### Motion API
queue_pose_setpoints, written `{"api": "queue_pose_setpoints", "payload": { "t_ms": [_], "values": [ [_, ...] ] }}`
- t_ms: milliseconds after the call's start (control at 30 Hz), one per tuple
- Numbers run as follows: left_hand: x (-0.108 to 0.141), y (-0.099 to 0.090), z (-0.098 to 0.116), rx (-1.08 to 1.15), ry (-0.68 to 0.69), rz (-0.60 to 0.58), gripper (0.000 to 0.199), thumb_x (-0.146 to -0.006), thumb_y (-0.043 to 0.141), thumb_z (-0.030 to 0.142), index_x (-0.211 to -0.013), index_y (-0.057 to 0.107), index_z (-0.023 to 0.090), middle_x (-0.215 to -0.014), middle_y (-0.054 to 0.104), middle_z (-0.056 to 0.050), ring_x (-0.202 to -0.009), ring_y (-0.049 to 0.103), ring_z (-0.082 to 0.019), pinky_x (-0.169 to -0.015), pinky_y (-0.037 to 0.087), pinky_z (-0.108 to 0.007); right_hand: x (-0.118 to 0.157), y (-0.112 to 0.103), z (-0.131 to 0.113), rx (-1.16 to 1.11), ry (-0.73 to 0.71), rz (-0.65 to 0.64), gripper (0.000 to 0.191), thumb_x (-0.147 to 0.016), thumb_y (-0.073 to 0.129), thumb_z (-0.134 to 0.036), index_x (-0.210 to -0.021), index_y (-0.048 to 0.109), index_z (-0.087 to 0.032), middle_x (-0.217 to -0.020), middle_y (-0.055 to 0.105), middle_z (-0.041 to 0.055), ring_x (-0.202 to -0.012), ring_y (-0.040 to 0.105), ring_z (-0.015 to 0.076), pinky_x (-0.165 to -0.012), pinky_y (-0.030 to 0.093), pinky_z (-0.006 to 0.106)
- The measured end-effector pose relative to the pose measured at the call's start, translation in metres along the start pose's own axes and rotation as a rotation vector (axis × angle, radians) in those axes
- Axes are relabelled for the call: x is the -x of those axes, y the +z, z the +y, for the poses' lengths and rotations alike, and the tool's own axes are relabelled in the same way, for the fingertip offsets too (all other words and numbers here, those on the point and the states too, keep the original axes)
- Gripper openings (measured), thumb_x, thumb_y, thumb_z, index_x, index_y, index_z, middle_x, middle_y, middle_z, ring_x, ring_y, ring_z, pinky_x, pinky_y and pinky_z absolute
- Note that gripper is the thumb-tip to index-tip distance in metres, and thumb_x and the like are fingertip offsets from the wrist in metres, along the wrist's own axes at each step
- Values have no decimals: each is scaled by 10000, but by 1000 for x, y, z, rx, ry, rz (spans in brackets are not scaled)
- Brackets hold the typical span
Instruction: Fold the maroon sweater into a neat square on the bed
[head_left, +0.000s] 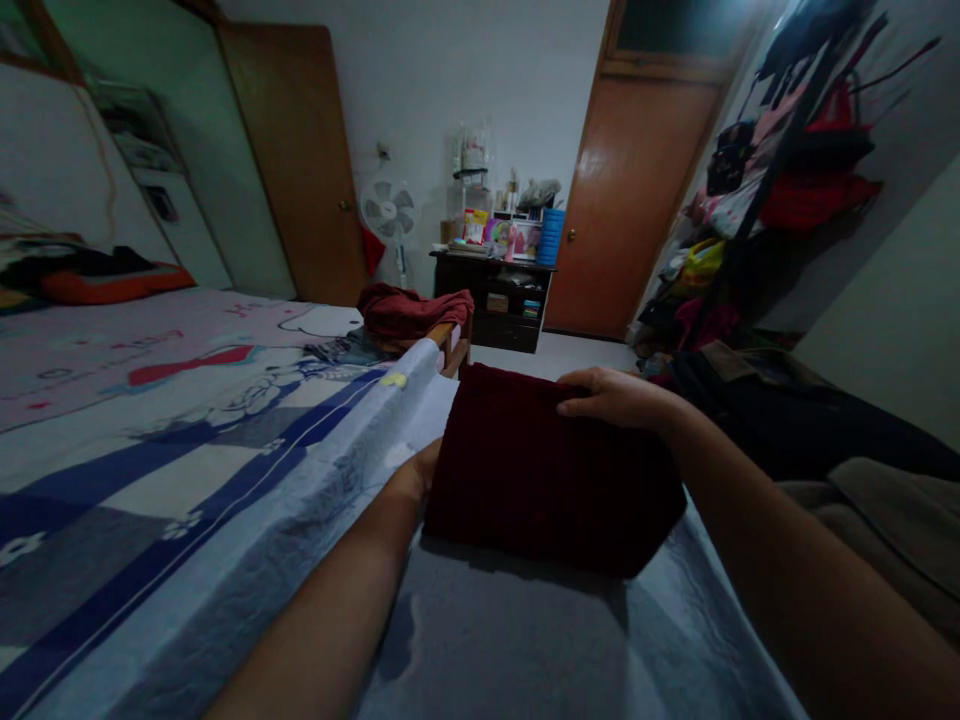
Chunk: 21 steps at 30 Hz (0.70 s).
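A folded dark red cloth (547, 470), thick and squared off, is tilted upward above a grey-covered surface (510, 640). At its left edge, my left hand (429, 465) grips it, with the fingers hidden behind the fabric. My right hand (619, 395) is closed over the upper right edge, its thumb and fingertips on the front face. What kind of garment or textile the cloth is, I cannot make out.
On the left lies a bed with a patterned sheet (187, 450). A crumpled red cloth (405, 315) hangs over a wooden rail ahead. Dark clothes (810, 410) are heaped at the right. Farther back stand a fan (390, 210) and a dark cabinet (487, 270).
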<state>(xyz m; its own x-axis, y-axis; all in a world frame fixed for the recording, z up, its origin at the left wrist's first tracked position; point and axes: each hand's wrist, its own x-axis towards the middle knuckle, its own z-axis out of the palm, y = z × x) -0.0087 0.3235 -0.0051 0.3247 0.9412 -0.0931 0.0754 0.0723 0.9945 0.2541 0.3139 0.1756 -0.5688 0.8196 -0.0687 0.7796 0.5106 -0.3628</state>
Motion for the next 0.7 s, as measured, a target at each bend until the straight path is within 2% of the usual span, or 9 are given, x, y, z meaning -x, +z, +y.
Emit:
{"api": "queue_pose_setpoints", "payload": {
  "t_ms": [67, 167, 300, 433, 500, 600, 700],
  "values": [
    [-11, -5, -1, 120, -23, -52, 614, -885, 383, 650, -1215, 588, 175, -1021, 710, -82, -1048, 632, -292, -954, 468, -479, -25, -5, 16, 73, 15, 15, 280, -869, 555, -337, -1091, 658, -202, -1043, 686, 29, -900, 618, 172, -770, 440, 248],
    [-21, -14, -5, 351, -51, -127, 817, -829, 251, 767, -1269, 529, 137, -1098, 698, -125, -1091, 627, -288, -989, 441, -486, -59, -3, 39, 175, 28, 42, 268, -862, 563, -287, -1093, 657, -188, -1035, 688, 40, -890, 616, 170, -747, 428, 239],
    [-25, -16, -18, 439, -58, -99, 758, -828, 339, 720, -1309, 472, 149, -1156, 677, -132, -1109, 621, -282, -990, 442, -484, -97, 10, 69, 301, 66, 71, 265, -869, 562, -276, -1106, 655, -199, -1039, 691, 48, -889, 615, 174, -750, 414, 239],
    [-27, -9, -27, 369, -53, -118, 633, -826, 522, 564, -1321, 466, 174, -1186, 667, -116, -1085, 633, -262, -977, 461, -451, -123, 30, 93, 369, 109, 99, 278, -875, 562, -286, -1124, 646, -195, -1049, 691, 69, -923, 613, 189, -776, 405, 246],
    [-30, -6, -27, 295, -35, -88, 626, -784, 616, 447, -1325, 458, 173, -1211, 657, -106, -1081, 631, -257, -971, 471, -445, -131, 41, 102, 378, 133, 132, 285, -882, 552, -294, -1136, 641, -201, -1065, 688, 74, -940, 611, 196, -781, 402, 252],
    [-37, -4, -19, 87, 36, 53, 619, -705, 655, 242, -1295, 484, 160, -1235, 647, -81, -1105, 611, -247, -995, 464, -419, -142, 53, 111, 379, 171, 186, 288, -889, 538, -314, -1145, 636, -226, -1090, 681, 69, -965, 606, 206, -781, 402, 262],
    [-44, -3, -12, -168, 192, 219, 614, -690, 611, 136, -1291, 489, 167, -1289, 612, -61, -1175, 563, -230, -1058, 408, -390, -150, 58, 116, 394, 228, 239, 300, -896, 517, -347, -1159, 624, -250, -1081, 678, 61, -959, 605, 214, -769, 404, 279]
  ]
}}
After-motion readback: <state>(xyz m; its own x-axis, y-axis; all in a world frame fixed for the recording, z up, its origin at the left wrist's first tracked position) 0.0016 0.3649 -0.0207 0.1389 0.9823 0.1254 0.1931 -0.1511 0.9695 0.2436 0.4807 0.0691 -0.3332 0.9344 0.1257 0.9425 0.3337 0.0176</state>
